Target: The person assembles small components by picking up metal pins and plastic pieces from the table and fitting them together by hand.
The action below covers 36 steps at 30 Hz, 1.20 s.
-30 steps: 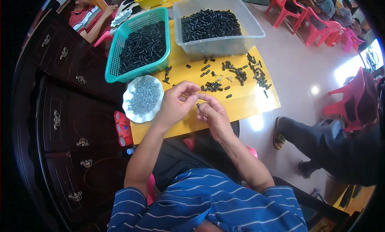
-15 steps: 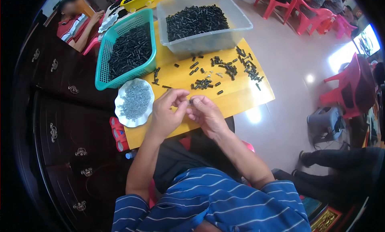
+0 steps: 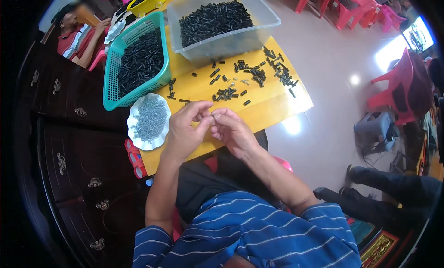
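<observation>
My left hand (image 3: pixel 184 131) and my right hand (image 3: pixel 235 131) meet above the near edge of the yellow table (image 3: pixel 185 150). Thumb and fingers of the right one pinch a small black cylindrical piece (image 3: pixel 213 115), mostly covered by the fingertips. The left fingers are pinched right against it; whatever they hold is too small to make out. Beyond my hands lie loose black cylindrical pieces (image 3: pixel 225 94) in scattered groups, with a few tiny clear bits (image 3: pixel 245 82) among them. Beside my left hand, a white scalloped plate (image 3: pixel 132 111) holds a heap of small clear parts (image 3: pixel 151 117).
A teal basket (image 3: pixel 110 80) and a translucent plastic tub (image 3: pixel 222 52), both full of black pieces, stand at the back. Farther off are a yellow basket (image 3: pixel 150 8) and a seated person (image 3: pixel 83 39). Dark drawers (image 3: pixel 69 129) line the left; a red chair (image 3: pixel 397 90) stands right.
The view has shifted slightly, so the table and containers sit a little further left. Both hands stay together, and the black piece is now more hidden between the fingertips.
</observation>
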{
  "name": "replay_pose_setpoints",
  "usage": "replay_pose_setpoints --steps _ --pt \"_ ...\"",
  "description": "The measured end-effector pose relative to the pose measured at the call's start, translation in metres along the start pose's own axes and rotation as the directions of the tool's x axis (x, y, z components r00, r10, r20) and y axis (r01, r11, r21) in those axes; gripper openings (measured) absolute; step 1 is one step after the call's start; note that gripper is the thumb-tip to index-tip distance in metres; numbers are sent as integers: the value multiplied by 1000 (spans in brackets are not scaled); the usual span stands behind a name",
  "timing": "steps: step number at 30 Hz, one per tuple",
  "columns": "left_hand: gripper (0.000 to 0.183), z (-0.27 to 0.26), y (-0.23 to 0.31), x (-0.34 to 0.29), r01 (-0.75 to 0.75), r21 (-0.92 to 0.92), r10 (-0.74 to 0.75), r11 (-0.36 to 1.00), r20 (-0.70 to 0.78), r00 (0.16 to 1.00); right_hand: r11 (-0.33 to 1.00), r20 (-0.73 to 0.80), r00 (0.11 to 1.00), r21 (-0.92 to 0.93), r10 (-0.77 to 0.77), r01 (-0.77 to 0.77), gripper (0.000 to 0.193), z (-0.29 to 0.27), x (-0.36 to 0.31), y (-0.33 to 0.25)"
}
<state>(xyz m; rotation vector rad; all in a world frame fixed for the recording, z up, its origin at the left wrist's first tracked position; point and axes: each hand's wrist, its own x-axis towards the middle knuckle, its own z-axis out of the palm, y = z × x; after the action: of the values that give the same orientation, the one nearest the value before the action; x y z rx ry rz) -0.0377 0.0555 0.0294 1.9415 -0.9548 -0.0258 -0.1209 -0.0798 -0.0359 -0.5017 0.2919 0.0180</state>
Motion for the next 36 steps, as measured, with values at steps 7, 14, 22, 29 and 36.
replay_pose_setpoints --steps 7,14,22,29,36 --pt "22 -11 -14 13 396 -486 -263 779 319 910 984 190 980 159 53 -84 7 -1 0 -5" --pt "10 -11 -10 17 313 -506 -168 804 312 935 963 228 974 260 5 -66 10 2 -1 -6" --pt "7 5 22 27 -90 22 87 996 85 992 958 151 986 285 -73 27 14 -8 3 -5" --pt "19 11 25 20 -353 214 353 911 39 935 934 169 983 357 -75 10 13 -5 15 9" --pt "16 19 -9 20 -168 -55 163 984 -89 983 908 385 919 410 -83 -90 18 -9 -2 -8"
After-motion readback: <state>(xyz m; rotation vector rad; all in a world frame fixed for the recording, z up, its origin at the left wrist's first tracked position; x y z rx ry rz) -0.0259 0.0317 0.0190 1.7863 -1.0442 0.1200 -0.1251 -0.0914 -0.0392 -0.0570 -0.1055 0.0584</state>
